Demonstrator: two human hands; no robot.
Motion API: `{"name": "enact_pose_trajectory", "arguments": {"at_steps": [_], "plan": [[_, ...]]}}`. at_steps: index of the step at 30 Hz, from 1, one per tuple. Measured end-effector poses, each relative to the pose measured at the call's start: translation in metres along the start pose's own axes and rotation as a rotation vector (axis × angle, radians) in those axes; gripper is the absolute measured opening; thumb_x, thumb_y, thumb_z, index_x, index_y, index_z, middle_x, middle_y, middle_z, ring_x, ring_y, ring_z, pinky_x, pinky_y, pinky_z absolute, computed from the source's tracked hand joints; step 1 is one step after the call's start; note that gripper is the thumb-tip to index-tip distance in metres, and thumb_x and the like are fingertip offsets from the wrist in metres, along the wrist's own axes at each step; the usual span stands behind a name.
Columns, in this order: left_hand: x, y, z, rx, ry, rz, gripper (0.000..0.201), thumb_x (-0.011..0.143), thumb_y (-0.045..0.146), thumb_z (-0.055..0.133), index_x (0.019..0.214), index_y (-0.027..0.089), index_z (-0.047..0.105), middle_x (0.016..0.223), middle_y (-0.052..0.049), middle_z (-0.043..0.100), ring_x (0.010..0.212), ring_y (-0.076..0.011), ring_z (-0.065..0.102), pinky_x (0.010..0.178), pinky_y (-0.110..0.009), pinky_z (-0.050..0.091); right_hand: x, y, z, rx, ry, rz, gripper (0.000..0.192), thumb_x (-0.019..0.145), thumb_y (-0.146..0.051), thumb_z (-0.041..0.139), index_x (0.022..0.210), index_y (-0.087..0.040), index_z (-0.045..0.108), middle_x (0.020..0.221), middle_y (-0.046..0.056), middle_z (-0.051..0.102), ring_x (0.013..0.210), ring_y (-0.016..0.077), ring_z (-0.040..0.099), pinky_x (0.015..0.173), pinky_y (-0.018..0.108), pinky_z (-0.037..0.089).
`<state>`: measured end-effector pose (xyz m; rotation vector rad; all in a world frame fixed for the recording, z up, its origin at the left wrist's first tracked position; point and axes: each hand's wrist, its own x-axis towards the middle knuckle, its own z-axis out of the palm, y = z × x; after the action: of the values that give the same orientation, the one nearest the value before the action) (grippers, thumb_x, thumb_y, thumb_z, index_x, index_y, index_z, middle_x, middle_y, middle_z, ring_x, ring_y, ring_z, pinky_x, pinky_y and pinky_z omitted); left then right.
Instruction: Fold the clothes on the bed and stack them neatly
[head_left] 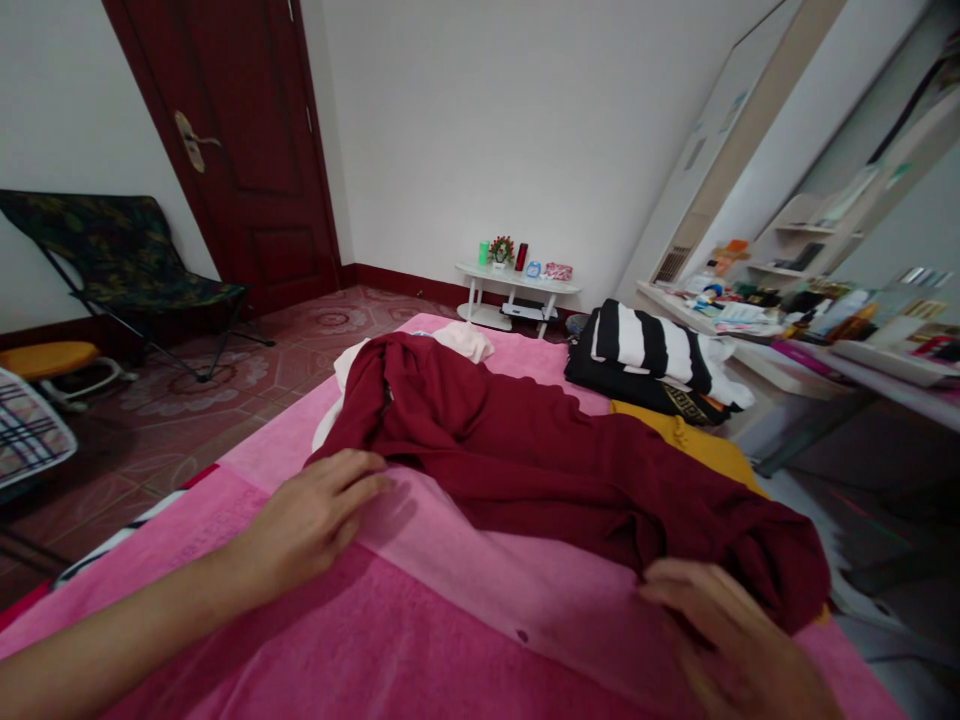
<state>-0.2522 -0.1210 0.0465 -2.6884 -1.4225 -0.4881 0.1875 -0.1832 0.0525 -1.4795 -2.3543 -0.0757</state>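
A maroon garment (pixel 525 430), thick and soft like a sweatshirt, lies crumpled across the pink bedcover (pixel 450 610). My left hand (pixel 319 515) hovers by its near left edge, fingers apart and loosely bent, casting a shadow on the cover. At the near right edge is my right hand (pixel 739 635), slightly blurred; its fingertips reach the cloth, and the thumb stands apart from the fingers. Neither hand shows a grip on the fabric. White cloth (pixel 465 342) pokes out behind the maroon garment, and a yellow garment (pixel 686 440) lies partly under its right side.
Folded black and black-and-white striped clothes (pixel 652 350) are stacked at the bed's far right. A cluttered dressing table (pixel 795 370) stands along the right. Beyond the bed is a small white table (pixel 480 275); a camouflage folding chair (pixel 112 250) and orange stool (pixel 49 358) are left.
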Motion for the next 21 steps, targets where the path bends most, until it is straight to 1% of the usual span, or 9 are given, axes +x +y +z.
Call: {"name": "enact_pose_trajectory", "arguments": {"at_steps": [2,5,6,8,11,13,15,18,21], "plan": [[0.017,-0.005,0.001,0.079,0.088,-0.020,0.044,0.083,0.016,0.048,0.126,0.021,0.051,0.130,-0.010,0.050,0.115,-0.0260,0.048,0.096,-0.039,0.039,0.014,0.006,0.001,-0.109,0.108,0.076,0.050,0.073,-0.025,0.055,0.123,-0.026,0.053,0.128,0.008,0.054,0.115,0.0267,0.053,0.095,0.042,0.046],[0.038,-0.018,0.013,0.165,0.072,-0.079,0.049,0.083,0.021,0.050,0.132,0.018,0.047,0.125,-0.013,0.054,0.111,-0.0278,0.051,0.092,-0.041,0.041,0.029,0.020,0.015,-0.148,0.122,0.142,0.068,0.074,-0.030,0.058,0.138,-0.018,0.038,0.137,0.013,0.046,0.123,0.0301,0.046,0.100,0.048,0.040],[0.043,-0.023,0.017,0.187,0.049,-0.094,0.046,0.083,0.020,0.049,0.130,0.017,0.049,0.118,-0.013,0.059,0.105,-0.0271,0.054,0.089,-0.040,0.042,0.031,0.026,0.021,-0.129,0.125,0.161,0.067,0.075,-0.030,0.056,0.138,-0.016,0.037,0.135,0.014,0.048,0.122,0.0295,0.047,0.100,0.047,0.041],[0.051,-0.031,0.024,0.222,0.005,-0.100,0.039,0.083,0.016,0.045,0.121,0.018,0.057,0.103,-0.011,0.065,0.092,-0.0250,0.058,0.082,-0.039,0.044,0.033,0.038,0.029,-0.065,0.141,0.194,0.054,0.080,-0.030,0.051,0.132,-0.016,0.045,0.127,0.012,0.056,0.115,0.0266,0.054,0.097,0.043,0.044],[0.056,-0.039,0.023,0.231,-0.028,-0.082,0.029,0.081,0.014,0.043,0.096,0.020,0.067,0.086,-0.008,0.066,0.079,-0.0231,0.059,0.074,-0.036,0.044,0.033,0.049,0.030,0.061,0.145,0.235,0.031,0.084,-0.030,0.045,0.109,-0.023,0.063,0.109,0.006,0.066,0.100,0.0218,0.063,0.089,0.035,0.049],[0.059,-0.041,0.014,0.181,-0.005,-0.104,0.026,0.077,0.013,0.043,0.084,0.020,0.067,0.081,-0.006,0.066,0.078,-0.0219,0.060,0.073,-0.033,0.043,0.035,0.051,0.021,0.139,0.176,0.282,0.026,0.084,-0.031,0.046,0.097,-0.024,0.066,0.100,0.003,0.069,0.093,0.0201,0.065,0.084,0.031,0.051],[0.063,-0.045,-0.001,0.070,0.047,-0.177,0.028,0.071,0.011,0.041,0.080,0.021,0.066,0.078,-0.004,0.066,0.076,-0.0198,0.060,0.070,-0.029,0.043,0.039,0.048,0.006,0.194,0.251,0.370,0.026,0.081,-0.034,0.048,0.096,-0.023,0.067,0.095,0.002,0.070,0.088,0.0197,0.066,0.081,0.029,0.051],[0.073,-0.053,-0.031,-0.210,0.115,-0.295,0.027,0.066,0.012,0.037,0.072,0.019,0.062,0.065,0.001,0.061,0.062,-0.0152,0.056,0.061,-0.024,0.040,0.048,0.041,-0.019,0.245,0.373,0.466,0.030,0.079,-0.039,0.048,0.095,-0.022,0.067,0.092,0.003,0.071,0.085,0.0202,0.066,0.079,0.029,0.051],[0.079,-0.062,-0.059,-0.529,0.091,-0.337,0.022,0.063,0.016,0.037,0.066,0.017,0.059,0.058,0.003,0.056,0.055,-0.0132,0.051,0.055,-0.021,0.039,0.053,0.035,-0.038,0.285,0.410,0.471,0.035,0.077,-0.044,0.049,0.097,-0.020,0.067,0.095,0.005,0.070,0.084,0.0217,0.065,0.078,0.031,0.051]]}}
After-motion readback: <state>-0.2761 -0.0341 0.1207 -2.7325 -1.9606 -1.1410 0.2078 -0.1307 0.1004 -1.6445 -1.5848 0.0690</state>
